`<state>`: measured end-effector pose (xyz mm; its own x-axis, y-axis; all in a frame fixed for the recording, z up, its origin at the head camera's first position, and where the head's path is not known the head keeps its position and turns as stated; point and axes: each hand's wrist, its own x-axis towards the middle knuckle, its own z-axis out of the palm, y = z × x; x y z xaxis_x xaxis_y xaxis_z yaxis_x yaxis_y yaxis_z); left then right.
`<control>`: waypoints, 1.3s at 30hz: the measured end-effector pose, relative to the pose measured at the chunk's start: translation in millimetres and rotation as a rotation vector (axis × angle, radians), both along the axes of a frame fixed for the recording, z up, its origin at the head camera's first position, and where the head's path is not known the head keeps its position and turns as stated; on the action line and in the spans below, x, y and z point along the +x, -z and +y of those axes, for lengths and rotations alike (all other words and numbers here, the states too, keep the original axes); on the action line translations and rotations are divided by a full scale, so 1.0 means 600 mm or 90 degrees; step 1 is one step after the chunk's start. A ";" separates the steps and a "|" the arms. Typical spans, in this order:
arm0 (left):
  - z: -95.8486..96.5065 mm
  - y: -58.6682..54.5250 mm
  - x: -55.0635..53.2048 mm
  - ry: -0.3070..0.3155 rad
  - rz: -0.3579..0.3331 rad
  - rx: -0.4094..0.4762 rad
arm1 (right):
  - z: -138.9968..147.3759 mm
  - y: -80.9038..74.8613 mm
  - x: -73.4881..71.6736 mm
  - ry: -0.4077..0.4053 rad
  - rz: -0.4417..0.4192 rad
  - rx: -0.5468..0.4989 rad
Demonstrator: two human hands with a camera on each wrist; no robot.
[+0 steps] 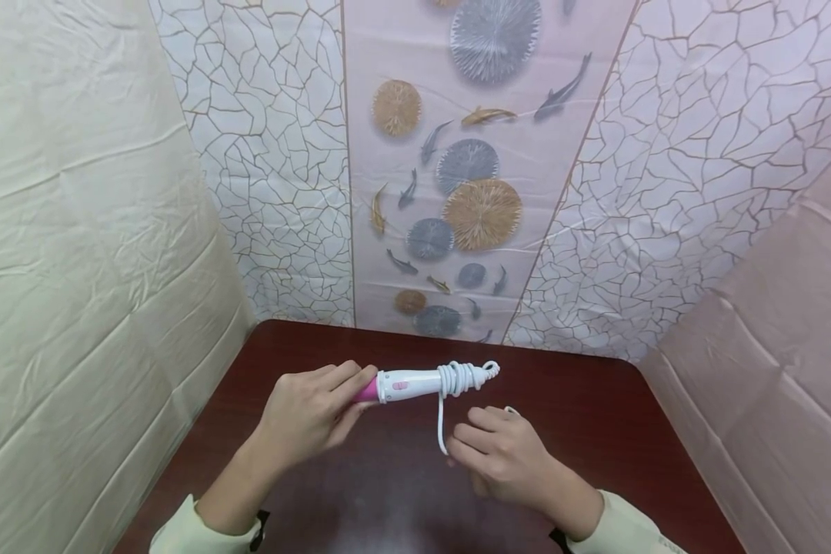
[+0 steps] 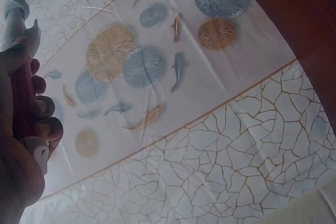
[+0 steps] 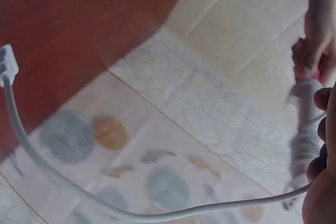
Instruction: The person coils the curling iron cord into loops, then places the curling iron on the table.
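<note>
In the head view my left hand (image 1: 308, 408) grips a hair straightener by its pink part, with the white handle (image 1: 415, 382) pointing right. Several turns of white cord (image 1: 458, 378) are wound round the handle's far end. From these turns a stretch of cord hangs down to my right hand (image 1: 505, 455), which holds the cord with curled fingers, below and right of the handle. The left wrist view has my fingers (image 2: 44, 106) round the pink part (image 2: 22, 103). Beyond my right hand the loose cord (image 3: 152, 216) sags to a white plug (image 3: 8, 65).
A dark red-brown table (image 1: 388, 492) lies beneath both hands. Behind it hangs a patterned sheet (image 1: 429, 169) with fish and round motifs. Cream padded walls (image 1: 90, 254) stand at the left and right sides.
</note>
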<state>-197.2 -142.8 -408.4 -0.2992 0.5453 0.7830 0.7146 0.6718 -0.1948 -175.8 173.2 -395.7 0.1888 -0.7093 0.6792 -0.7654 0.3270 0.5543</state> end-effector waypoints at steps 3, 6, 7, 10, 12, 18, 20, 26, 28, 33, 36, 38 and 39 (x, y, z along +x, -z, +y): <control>0.000 -0.001 0.001 -0.004 0.001 -0.006 | -0.001 -0.026 0.005 -0.017 0.014 -0.008; -0.001 -0.001 0.002 -0.004 -0.002 -0.007 | -0.001 -0.050 0.006 -0.025 0.034 -0.018; -0.001 -0.001 0.003 -0.004 -0.003 -0.008 | -0.001 -0.058 0.006 -0.026 0.043 -0.022; 0.001 0.000 0.005 0.004 0.002 -0.010 | -0.002 -0.079 0.005 -0.022 0.072 -0.032; 0.002 0.001 0.007 0.008 0.006 -0.012 | -0.002 -0.093 0.003 -0.023 0.088 -0.038; 0.008 0.004 0.014 0.030 0.017 -0.019 | 0.001 -0.124 -0.011 0.002 0.104 -0.034; 0.010 0.006 0.016 0.040 0.022 -0.024 | 0.004 -0.129 -0.018 0.019 0.102 -0.020; 0.017 0.013 0.023 0.051 0.024 -0.031 | 0.016 -0.127 -0.040 0.055 0.085 0.018; 0.018 0.014 0.024 0.051 0.025 -0.034 | 0.019 -0.124 -0.047 0.063 0.075 0.025; 0.021 0.014 0.029 0.054 0.035 -0.043 | 0.024 -0.114 -0.067 0.066 0.011 0.036; 0.020 0.013 0.032 0.057 0.041 -0.044 | 0.026 -0.110 -0.079 0.054 -0.024 0.040; 0.020 0.012 0.034 0.059 0.046 -0.045 | 0.027 -0.107 -0.085 0.047 -0.041 0.041; 0.020 0.011 0.034 0.061 0.047 -0.044 | 0.027 -0.106 -0.088 0.046 -0.046 0.041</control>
